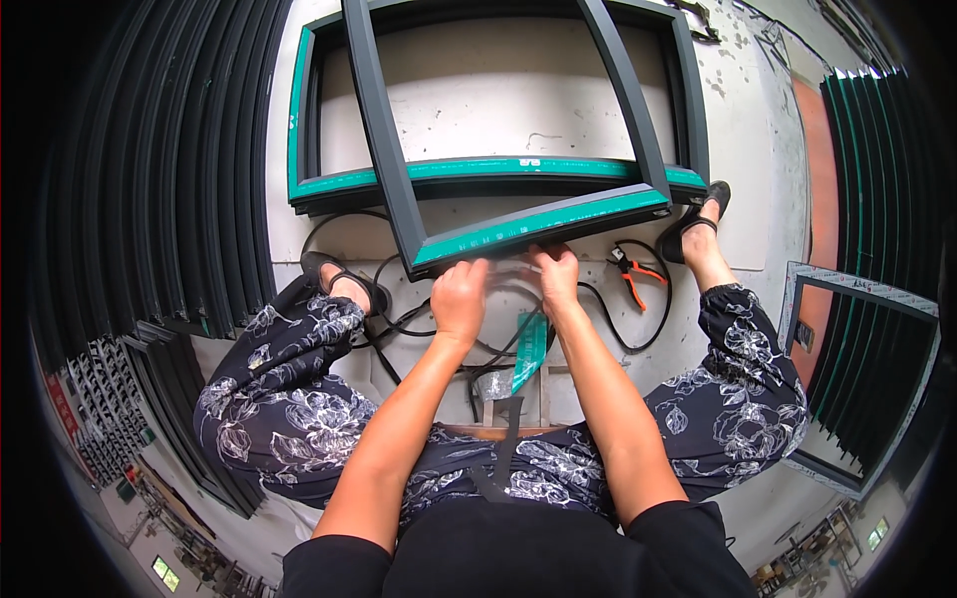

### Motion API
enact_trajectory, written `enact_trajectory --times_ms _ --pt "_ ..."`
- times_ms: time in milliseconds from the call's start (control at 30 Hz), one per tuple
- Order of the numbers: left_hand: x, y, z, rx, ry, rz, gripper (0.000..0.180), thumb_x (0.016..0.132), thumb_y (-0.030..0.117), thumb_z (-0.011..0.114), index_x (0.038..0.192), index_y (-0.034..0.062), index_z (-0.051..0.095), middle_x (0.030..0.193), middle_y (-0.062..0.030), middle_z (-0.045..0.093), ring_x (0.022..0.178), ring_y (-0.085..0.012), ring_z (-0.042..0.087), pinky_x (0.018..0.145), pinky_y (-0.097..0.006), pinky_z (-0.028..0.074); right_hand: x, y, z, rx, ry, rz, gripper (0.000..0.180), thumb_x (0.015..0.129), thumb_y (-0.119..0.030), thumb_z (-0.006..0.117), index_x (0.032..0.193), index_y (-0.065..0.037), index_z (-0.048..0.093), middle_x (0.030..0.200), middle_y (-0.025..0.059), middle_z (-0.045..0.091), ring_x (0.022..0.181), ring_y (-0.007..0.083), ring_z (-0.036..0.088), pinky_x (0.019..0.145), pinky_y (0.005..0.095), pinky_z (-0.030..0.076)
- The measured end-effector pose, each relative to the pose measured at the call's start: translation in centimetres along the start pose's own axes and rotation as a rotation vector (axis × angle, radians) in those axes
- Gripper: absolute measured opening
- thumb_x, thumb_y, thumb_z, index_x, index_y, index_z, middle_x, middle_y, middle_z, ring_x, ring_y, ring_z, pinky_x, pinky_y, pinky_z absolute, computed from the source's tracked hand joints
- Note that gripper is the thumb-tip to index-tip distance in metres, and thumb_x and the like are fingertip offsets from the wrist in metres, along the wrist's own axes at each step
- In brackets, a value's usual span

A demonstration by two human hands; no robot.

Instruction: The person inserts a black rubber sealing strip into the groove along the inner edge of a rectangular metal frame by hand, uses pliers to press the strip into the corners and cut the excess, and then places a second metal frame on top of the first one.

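A dark grey window frame (pixel 384 130) with green film on its near bar lies slanted across another dark grey frame (pixel 299 120) on the floor. My left hand (pixel 461 297), its fingertips blurred, is closed at the near edge of the upper frame. Beside it on the right, my right hand (pixel 555 274) pinches close under the same edge. A pale, blurred thin strip (pixel 513 267) spans the gap between my hands; what each hand grips is too smeared to name. Below them runs a loose black rubber-like cord (pixel 399 324).
Orange-handled cutting pliers (pixel 638 277) lie right of my hands, inside a loop of the black cord. Green film (pixel 530 349) hangs between my knees. Dark profiles (pixel 179 149) stand stacked at left; more profiles (pixel 877 159) and a wrapped frame (pixel 865 289) stand at right.
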State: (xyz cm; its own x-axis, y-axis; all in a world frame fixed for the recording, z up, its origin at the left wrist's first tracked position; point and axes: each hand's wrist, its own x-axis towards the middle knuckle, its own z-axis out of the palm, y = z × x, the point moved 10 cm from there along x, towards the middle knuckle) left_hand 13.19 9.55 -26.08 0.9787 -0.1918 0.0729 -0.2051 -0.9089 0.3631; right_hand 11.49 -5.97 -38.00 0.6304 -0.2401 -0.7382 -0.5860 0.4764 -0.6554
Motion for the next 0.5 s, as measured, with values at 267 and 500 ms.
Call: enact_trajectory --times_ms 267,500 --pt "0.0 -0.2 0.2 0.002 -0.011 -0.017 0.016 0.073 0.007 0.059 0.089 0.0103 0.056 0.070 -0.0080 0.052 0.068 -0.0278 0.055 0.058 -0.039 0.044 0.9 0.7 0.1 0.109 0.012 -0.017 0.016 0.079 -0.002 0.058 0.094 -0.001 0.056 0.086 0.0076 0.061 0.067 0.0164 0.061 0.049 0.0249 0.049" --pt "0.0 -0.3 0.9 0.005 -0.053 -0.046 0.013 0.073 0.008 0.059 0.086 0.0096 0.057 0.068 -0.0094 0.053 0.066 -0.0293 0.055 0.057 -0.041 0.044 1.6 0.1 -0.5 0.020 0.058 -0.033 0.010 0.077 0.000 0.057 0.088 0.001 0.057 0.077 0.0059 0.060 0.061 0.0133 0.058 0.048 0.0245 0.049"
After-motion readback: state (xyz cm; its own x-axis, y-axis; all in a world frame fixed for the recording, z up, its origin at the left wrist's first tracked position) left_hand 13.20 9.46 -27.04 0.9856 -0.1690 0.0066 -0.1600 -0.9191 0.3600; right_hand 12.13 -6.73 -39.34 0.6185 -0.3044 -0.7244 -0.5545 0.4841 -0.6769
